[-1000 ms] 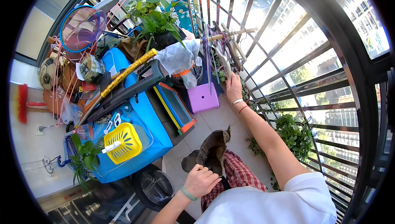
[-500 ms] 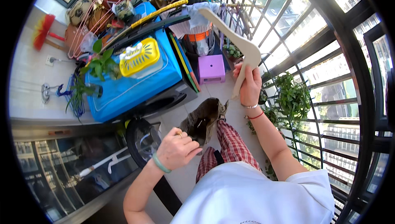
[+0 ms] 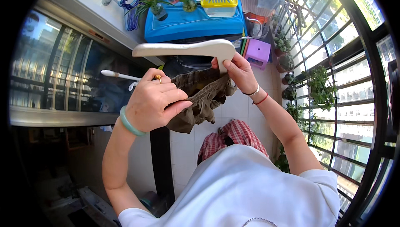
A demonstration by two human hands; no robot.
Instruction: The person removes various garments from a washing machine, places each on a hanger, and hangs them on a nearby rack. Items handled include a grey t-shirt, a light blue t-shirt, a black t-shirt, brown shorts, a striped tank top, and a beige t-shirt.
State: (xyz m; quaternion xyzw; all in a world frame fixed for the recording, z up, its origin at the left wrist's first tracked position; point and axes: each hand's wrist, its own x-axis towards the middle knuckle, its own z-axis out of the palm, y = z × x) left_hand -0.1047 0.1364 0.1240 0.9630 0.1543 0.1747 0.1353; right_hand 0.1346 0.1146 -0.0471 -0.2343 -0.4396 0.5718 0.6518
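An olive-brown garment (image 3: 196,108) with a gathered elastic waistband hangs between my hands, its opening facing up. My left hand (image 3: 156,96) is closed on the near left part of the waistband. My right hand (image 3: 239,73) grips a cream-coloured clothes hanger (image 3: 183,49) near its bend, above the garment's right side. The hanger's long arm stretches left over the opening, while its shorter arm points down to the waistband. Where that lower end finishes is hidden by the cloth and my fingers.
Ahead stands a washing machine under a blue cover (image 3: 187,23), bearing potted plants and a yellow-topped basket (image 3: 219,3). A purple stool (image 3: 258,52) is beside it. Barred windows and plants (image 3: 321,87) line the right; a glass door (image 3: 71,60) is on the left.
My view has turned left. The garment has come up from near my legs, and the hanger has swung across it, its lower end now at the waistband. My hands are closer together.
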